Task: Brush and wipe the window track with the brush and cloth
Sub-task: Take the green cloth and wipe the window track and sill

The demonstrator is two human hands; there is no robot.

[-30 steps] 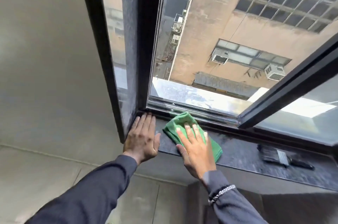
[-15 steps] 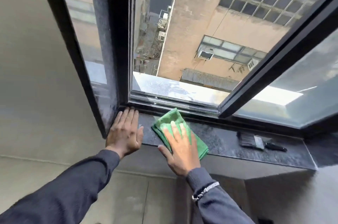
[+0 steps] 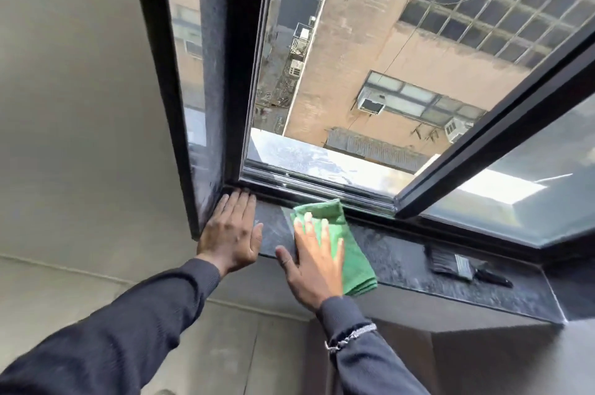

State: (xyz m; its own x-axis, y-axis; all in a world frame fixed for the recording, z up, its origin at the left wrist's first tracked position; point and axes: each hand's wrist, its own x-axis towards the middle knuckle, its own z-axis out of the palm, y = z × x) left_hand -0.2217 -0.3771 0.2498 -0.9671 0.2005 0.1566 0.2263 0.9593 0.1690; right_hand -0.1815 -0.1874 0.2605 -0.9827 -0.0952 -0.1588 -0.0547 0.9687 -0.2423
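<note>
**Flat palm on cloth at the sill's left end**

The right hand [image 3: 317,261], fingers spread flat, presses the folded green microfibre cloth [image 3: 349,246] onto the dark speckled stone sill [image 3: 402,261], beside the metal window track [image 3: 322,185]. The left hand [image 3: 231,233] lies open-palmed in the left corner, gripping nothing. The black flat-bristled paintbrush [image 3: 460,265] lies near the right end.

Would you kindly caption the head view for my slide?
Right hand presses green cloth on dark sill; left hand braces nearby.

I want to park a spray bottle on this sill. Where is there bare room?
The widest bare patch of the dark sill lies between the green cloth and the brush. A narrow strip is free between the left hand and the right hand. The left corner is crowded by both hands and the cloth.
</note>
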